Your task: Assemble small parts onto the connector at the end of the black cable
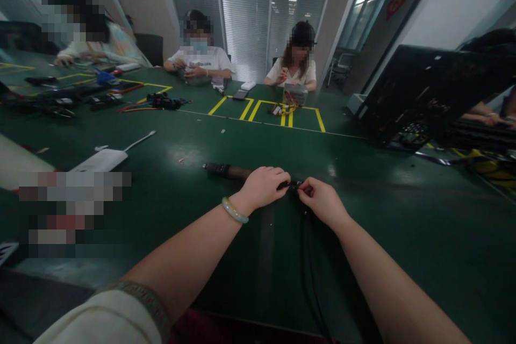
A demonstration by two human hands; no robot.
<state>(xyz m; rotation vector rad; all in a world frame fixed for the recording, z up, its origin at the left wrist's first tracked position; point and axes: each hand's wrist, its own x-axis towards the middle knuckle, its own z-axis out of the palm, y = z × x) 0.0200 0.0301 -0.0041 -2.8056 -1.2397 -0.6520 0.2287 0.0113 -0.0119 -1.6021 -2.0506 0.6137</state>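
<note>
A dark rod-shaped tool [231, 171] with a brown middle lies on the green table [382, 236]. My left hand [264, 185], with a pale bangle at the wrist, is closed over its right end. My right hand [320, 200] pinches a small black part [296, 185] just beside the left hand's fingertips. A black cable [310, 258] runs from under my right hand toward me along the table.
A white device with an antenna [102, 159] lies to the left. An open black computer case [427, 97] stands at the right. Three people sit across the table with cables [161, 102], a phone [241, 94] and yellow tape marks [258, 109] before them.
</note>
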